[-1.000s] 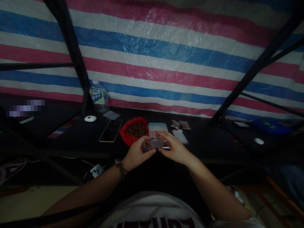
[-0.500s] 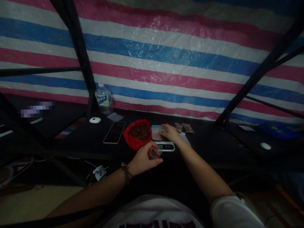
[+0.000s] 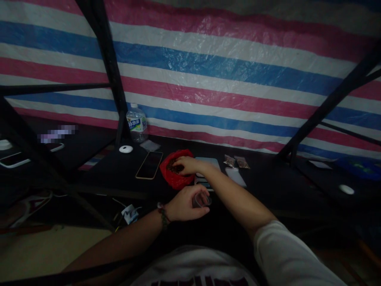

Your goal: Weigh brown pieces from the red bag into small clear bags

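Observation:
My left hand (image 3: 185, 204) is closed round a small clear plastic cup (image 3: 202, 199), held near the front edge of the dark table (image 3: 262, 186). My right hand (image 3: 185, 165) reaches across into a red plastic bag (image 3: 175, 180) of small brown pieces, fingers curled down into the pile. Whether it has picked any up is hidden. Just right of the bag lies a small digital scale (image 3: 210, 162), partly covered by my right forearm.
A phone (image 3: 149, 165) lies left of the bag, with a white round puck (image 3: 126, 149) and a water bottle (image 3: 136, 123) behind it. Two small filled packets (image 3: 236, 161) and a clear flat bag (image 3: 235, 176) lie right of the scale. Black frame bars cross in front of a striped tarp.
My right hand has left the scale and moved left into the red bag. The left hand with the cup has stayed near the table's front edge. The camera has shifted slightly.

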A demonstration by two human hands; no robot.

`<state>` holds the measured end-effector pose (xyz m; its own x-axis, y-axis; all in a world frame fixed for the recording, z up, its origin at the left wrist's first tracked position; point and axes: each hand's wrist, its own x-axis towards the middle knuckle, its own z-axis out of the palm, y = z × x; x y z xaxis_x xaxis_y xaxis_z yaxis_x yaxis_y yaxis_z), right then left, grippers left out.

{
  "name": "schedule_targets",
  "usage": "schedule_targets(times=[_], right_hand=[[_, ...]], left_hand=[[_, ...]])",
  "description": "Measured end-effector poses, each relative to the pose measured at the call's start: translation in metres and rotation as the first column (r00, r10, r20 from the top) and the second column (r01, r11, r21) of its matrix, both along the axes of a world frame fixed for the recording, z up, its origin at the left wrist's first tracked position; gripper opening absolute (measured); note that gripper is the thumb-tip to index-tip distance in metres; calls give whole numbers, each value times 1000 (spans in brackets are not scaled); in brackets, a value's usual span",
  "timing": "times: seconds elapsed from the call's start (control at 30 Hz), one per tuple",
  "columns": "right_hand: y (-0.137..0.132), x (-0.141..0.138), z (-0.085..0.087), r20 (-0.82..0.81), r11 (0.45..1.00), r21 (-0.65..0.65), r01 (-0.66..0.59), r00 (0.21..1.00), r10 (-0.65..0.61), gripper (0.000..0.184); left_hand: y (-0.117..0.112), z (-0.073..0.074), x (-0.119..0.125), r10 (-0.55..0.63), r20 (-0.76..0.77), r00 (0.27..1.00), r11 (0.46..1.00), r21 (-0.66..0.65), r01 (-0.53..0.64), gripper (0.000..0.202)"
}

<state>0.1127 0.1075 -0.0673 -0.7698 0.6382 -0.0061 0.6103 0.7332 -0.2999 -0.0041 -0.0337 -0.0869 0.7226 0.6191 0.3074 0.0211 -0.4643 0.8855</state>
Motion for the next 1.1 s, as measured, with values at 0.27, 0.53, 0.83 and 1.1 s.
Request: schedule_targets(times=[0.27, 0.53, 0.83, 1.1], right_hand=[[1, -13, -6, 106, 1000, -15, 20, 994, -18, 51], [5, -11, -11, 51, 998, 58, -9, 999, 6, 36], [2, -15, -5, 84, 997, 63, 53, 995, -58, 27], [-5, -21, 3, 136, 997, 23, 68, 988, -70, 30]], left_hand=[[8, 2, -1, -7, -19, 1000, 1000, 7, 7, 27], [14, -7, 0, 34, -43, 999, 999, -1, -34, 25], [14, -6, 1, 28, -76, 997, 1000, -11, -29, 23], [15, -8, 1, 27, -74, 997, 1000, 1, -27, 23]])
